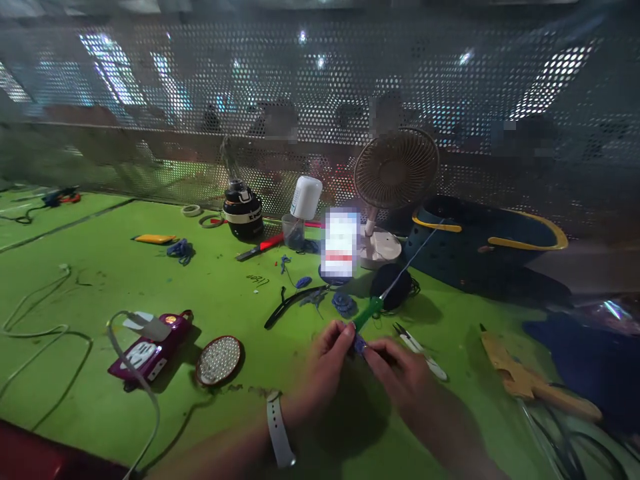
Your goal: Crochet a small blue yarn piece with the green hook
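My left hand (327,357) and my right hand (400,367) meet low in the middle of the view, both with fingers pinched together. Between their fingertips is a small blue-purple yarn piece (359,344). A green-handled tool (367,313), perhaps a crochet hook, slants up and away from the left fingertips; its working end is not clear. From near its far end a thin blue yarn strand (413,257) runs up to the dark basket (435,257). A blue crocheted piece (344,305) lies just beyond the hands. White-handled thread snips (423,353) rest beside the right hand.
A lit phone (340,243) stands before a desk fan (385,253). Behind are a black bottle (243,217) and a plastic cup (294,233). To the left lie a purple power strip (150,350), its cable and a round studded disc (219,361); at right, a wooden-coloured tool (530,380).
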{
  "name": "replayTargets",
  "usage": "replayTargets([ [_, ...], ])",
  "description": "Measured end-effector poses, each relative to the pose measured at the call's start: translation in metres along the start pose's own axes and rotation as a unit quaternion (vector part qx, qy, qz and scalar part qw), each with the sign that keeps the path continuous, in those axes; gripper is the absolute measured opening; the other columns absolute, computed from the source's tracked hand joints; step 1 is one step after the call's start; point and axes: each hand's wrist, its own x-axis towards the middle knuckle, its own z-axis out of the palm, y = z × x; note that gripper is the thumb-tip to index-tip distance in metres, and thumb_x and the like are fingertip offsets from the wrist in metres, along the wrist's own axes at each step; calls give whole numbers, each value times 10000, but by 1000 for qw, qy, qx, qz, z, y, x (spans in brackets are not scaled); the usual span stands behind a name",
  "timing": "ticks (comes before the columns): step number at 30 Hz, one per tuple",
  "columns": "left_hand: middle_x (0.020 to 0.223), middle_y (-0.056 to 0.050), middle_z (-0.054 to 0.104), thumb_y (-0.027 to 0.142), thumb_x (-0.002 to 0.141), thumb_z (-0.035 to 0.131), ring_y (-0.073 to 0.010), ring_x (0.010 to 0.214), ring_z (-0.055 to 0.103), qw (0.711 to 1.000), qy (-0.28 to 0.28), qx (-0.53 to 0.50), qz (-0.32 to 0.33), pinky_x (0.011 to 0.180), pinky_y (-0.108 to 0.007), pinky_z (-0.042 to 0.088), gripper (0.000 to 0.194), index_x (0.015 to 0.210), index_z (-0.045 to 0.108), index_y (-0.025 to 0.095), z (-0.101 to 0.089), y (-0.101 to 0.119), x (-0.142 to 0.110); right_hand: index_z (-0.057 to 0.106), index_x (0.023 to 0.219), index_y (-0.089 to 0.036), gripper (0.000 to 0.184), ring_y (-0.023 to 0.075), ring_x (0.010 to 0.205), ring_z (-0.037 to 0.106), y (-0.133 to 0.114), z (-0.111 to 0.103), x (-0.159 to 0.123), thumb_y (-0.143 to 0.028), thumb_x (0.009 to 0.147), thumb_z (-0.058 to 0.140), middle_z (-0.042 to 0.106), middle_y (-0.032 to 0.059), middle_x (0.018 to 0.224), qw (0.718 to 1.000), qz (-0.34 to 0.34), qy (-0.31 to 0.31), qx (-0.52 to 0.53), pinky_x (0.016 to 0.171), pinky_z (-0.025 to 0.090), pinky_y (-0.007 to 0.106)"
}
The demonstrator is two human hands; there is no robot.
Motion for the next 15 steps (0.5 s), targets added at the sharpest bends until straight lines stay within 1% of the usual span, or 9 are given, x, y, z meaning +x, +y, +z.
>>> replayTargets([
  [2, 674, 49, 479, 533, 775, 716, -111, 658, 412, 998, -34, 39, 17, 629, -236, 340, 395, 698, 557, 180, -3, -2, 3, 679, 730, -240, 296, 163, 567, 572, 1, -1, 5, -503, 840, 598, 658, -4, 656, 996, 27, 12, 86, 534, 436, 256],
  [3, 670, 49, 478, 546, 777, 709, -109, 647, 409, 997, -54, 52, 16, 619, -238, 336, 406, 700, 555, 178, -4, -3, 4, 679, 741, -233, 292, 166, 590, 581, 2, -2, 7, -513, 812, 634, 660, -2, 664, 990, 43, 17, 137, 554, 451, 256],
  [4, 667, 49, 479, 555, 772, 708, -107, 637, 409, 996, -72, 60, 9, 608, -240, 332, 415, 703, 553, 176, -5, -4, 5, 676, 749, -221, 306, 167, 606, 587, 5, -3, 10, -526, 774, 680, 655, 0, 663, 980, 65, 7, 188, 567, 464, 256],
  [6, 668, 46, 494, 552, 764, 718, -102, 625, 422, 992, -100, 69, -10, 594, -241, 329, 417, 713, 558, 170, -6, -5, 5, 691, 831, -206, 347, 141, 566, 553, 12, -3, 14, -535, 732, 736, 628, -15, 630, 953, 111, 34, 278, 533, 445, 243],
  [7, 675, 42, 510, 536, 767, 723, -102, 630, 438, 991, -109, 71, -16, 598, -240, 337, 405, 717, 563, 167, -6, -4, 4, 693, 838, -201, 350, 130, 551, 540, 17, -3, 15, -515, 705, 771, 622, -22, 620, 943, 126, 46, 306, 520, 436, 235],
  [9, 707, 28, 559, 483, 780, 736, -105, 666, 491, 991, -117, 60, -17, 637, -243, 377, 360, 732, 579, 163, -6, -1, 2, 700, 830, -193, 350, 125, 555, 550, 25, -1, 16, -474, 661, 823, 631, -22, 617, 928, 145, 65, 337, 525, 443, 233],
  [11, 767, 7, 628, 415, 759, 779, -122, 729, 563, 992, -122, 30, -33, 713, -267, 430, 312, 779, 593, 165, -5, 3, 0, 710, 817, -187, 354, 144, 582, 585, 31, 1, 17, -458, 634, 844, 653, -11, 624, 922, 152, 80, 348, 551, 468, 251],
  [13, 825, -12, 684, 303, 652, 876, -149, 792, 622, 990, -127, 12, -61, 789, -305, 463, 370, 859, 600, 170, -3, 5, -1, 721, 824, -184, 353, 152, 586, 594, 32, 2, 16, -458, 638, 842, 657, -10, 612, 923, 146, 94, 344, 557, 475, 261],
  [15, 797, -3, 696, 233, 581, 915, -154, 795, 645, 992, -111, -17, -62, 823, -321, 475, 448, 898, 605, 172, -2, 4, 0, 727, 814, -188, 312, 139, 563, 577, 31, 2, 16, -439, 660, 831, 640, -23, 580, 930, 126, 109, 329, 546, 464, 252],
])
